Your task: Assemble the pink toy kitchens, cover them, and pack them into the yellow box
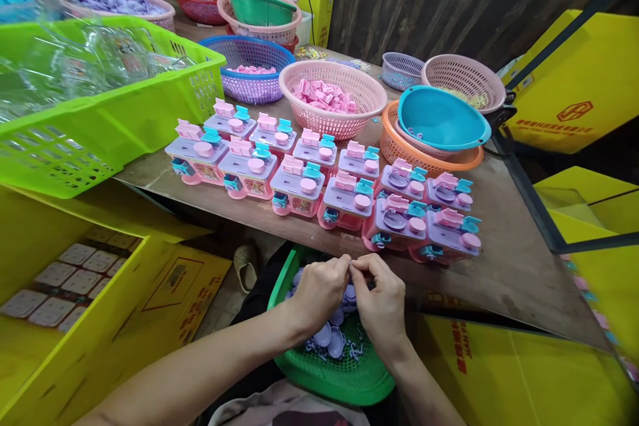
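My left hand point(323, 289) and my right hand point(380, 303) meet fingertip to fingertip above a green basket point(344, 383) in my lap. Both are closed in a pinch, and whatever is between the fingertips is too small or hidden to name. Below them the basket holds small round purple dishes point(336, 342) and thin purple bits point(355, 350). Just beyond my hands stand rows of pink and purple toy kitchen units point(344, 203) with blue parts. A few at the right carry a purple dish point(394, 220) on top.
On the wooden table point(519, 246) stand a pink basket of pink pieces point(332, 123), a blue bowl point(444, 116) in an orange basket point(414, 154), and a purple basket point(257, 83). A lime crate point(114, 103) of clear plastic is at left. Yellow cartons point(164, 299) flank me.
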A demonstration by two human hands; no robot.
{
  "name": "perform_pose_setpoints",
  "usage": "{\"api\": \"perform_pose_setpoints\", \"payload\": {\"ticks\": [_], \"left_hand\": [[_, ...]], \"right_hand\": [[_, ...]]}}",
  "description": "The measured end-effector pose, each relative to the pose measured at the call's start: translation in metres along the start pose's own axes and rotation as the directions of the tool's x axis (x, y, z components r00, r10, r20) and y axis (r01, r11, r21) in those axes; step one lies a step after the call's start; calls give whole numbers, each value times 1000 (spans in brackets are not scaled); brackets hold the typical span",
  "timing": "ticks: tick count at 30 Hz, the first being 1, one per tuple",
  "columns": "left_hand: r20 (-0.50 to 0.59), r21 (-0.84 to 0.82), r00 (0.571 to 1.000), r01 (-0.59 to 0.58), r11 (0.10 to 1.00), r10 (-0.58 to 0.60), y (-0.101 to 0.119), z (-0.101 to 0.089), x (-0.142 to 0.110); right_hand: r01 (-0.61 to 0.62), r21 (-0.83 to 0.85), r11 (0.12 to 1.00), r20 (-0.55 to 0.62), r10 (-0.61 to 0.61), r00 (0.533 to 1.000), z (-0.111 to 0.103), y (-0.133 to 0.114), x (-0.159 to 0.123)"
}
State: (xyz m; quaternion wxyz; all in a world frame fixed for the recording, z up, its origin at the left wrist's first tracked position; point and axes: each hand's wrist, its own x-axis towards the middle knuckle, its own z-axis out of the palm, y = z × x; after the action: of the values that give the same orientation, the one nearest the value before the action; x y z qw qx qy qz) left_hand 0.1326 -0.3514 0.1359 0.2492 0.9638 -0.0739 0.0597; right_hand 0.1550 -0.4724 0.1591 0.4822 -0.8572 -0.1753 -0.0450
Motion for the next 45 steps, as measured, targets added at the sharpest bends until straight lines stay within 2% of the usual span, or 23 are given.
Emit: {"api": "perform_pose_setpoints", "payload": {"ticks": [3,6,8,10,12,14,16,18,20,21,23,25,27,29,33,36,39,42,45], "left_hand": [[14,-9,1000,6,1000,-6,0,0,1],[-11,-165,997,78,983,-81,-4,-6,7],[-27,-359,982,164,919,-186,-9,-14,14],[35,-557,961,246,793,-274,-15,-23,23],[133,-692,948,299,658,-291,-21,-34,33],[168,-742,949,300,600,-267,-27,-44,43],[54,-700,957,239,673,-284,-33,-53,51],[-190,-543,934,158,825,-304,-39,-57,56],[-388,-319,898,81,944,-209,-45,-57,59],[-411,-219,903,37,975,-127,-49,-54,60],[-324,-88,946,-60,994,29,-54,-48,61],[-203,-27,975,-94,995,86,-57,-44,64],[-150,16,988,-39,999,41,-57,-43,68],[-144,30,989,45,999,-40,-57,-44,72],[-129,-64,982,134,989,-141,-58,-49,78],[-104,-22,974,200,980,-201,-56,-49,78],[-76,112,971,236,965,-229,-48,-47,75],[-44,226,976,218,950,-214,-39,-44,73],[-19,292,986,164,942,-166,-39,-44,73]], "right_hand": [[-34,22,999,27,33,999,0,3,2],[-41,34,999,25,40,999,1,6,1],[68,-10,998,-41,-69,997,4,8,-1],[260,-100,960,-57,-267,962,9,9,0],[422,-174,890,1,-428,904,13,9,8],[502,-217,837,53,-503,863,16,7,26],[522,-256,814,83,-519,851,16,5,51],[514,-311,799,107,-508,855,15,3,78],[503,-380,776,137,-491,860,13,4,101],[506,-407,760,160,-486,859,13,6,109],[527,-446,723,221,-482,848,12,10,120],[554,-476,683,262,-491,831,12,15,122],[572,-517,637,286,-502,816,12,16,121],[581,-570,580,307,-506,806,13,15,120],[618,-621,482,383,-501,776,14,12,123],[627,-587,512,392,-498,774,14,14,124],[576,-589,567,347,-466,814,16,16,122],[535,-633,559,335,-425,841,21,12,119],[528,-651,545,357,-395,847,18,4,113]]}}
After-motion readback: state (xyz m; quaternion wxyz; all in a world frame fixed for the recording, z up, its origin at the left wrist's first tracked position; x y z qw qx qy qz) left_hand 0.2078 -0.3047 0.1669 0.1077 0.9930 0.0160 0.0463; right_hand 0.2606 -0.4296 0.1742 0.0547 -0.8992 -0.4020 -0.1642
